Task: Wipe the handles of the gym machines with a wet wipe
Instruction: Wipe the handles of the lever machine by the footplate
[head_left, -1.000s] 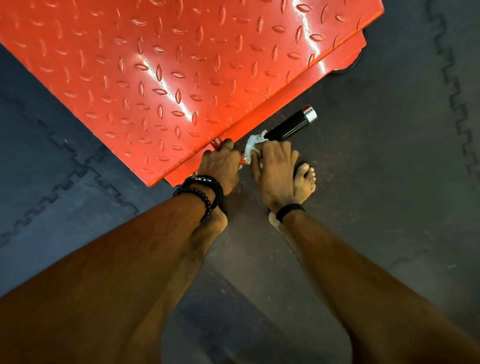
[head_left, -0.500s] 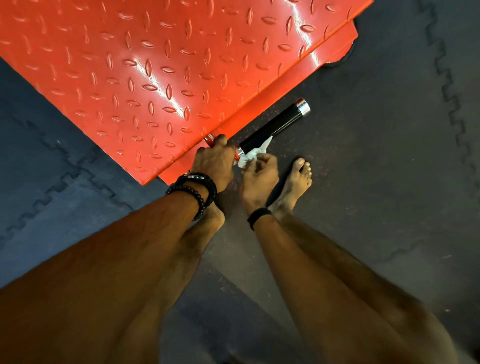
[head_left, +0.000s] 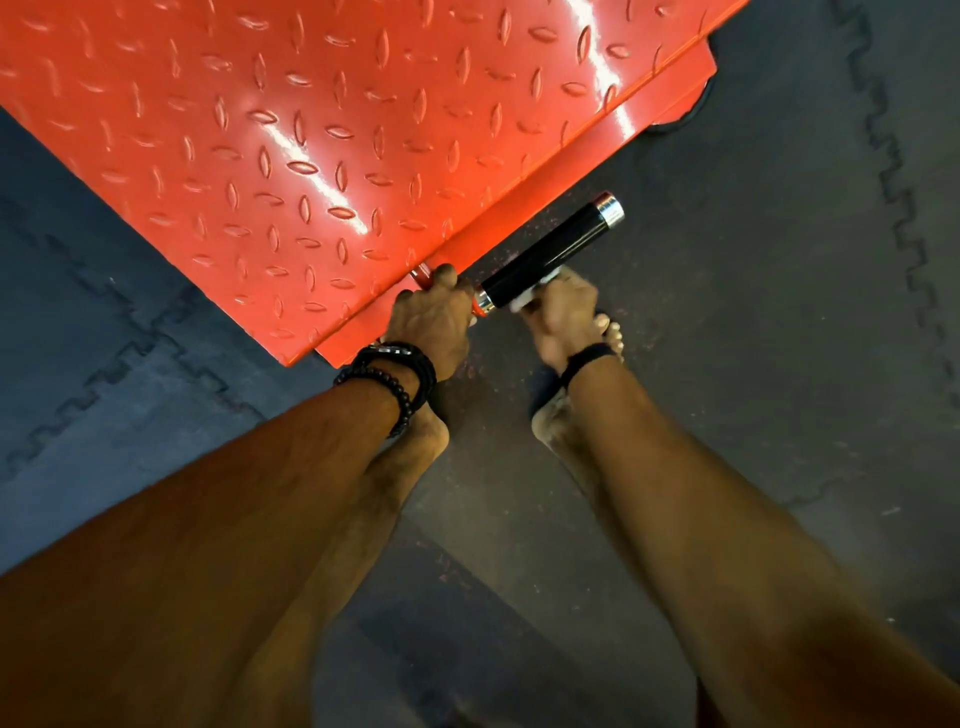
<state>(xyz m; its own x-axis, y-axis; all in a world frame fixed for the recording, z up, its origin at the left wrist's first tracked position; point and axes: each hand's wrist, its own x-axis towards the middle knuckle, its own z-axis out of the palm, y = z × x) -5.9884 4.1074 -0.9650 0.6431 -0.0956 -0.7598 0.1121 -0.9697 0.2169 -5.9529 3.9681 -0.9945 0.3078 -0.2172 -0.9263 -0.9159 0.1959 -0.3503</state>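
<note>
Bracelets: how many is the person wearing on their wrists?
3 at least: two on the left wrist, a beaded bracelet and a black band, and one black wristband on the right. Others may overlap.

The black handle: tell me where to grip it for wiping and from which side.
Wrap the wipe around the black handle mid-sleeve, coming from the open floor side below it, since the red plate crowds the other side. The left hand already steadies the red stem end, so work toward the chrome cap.
</note>
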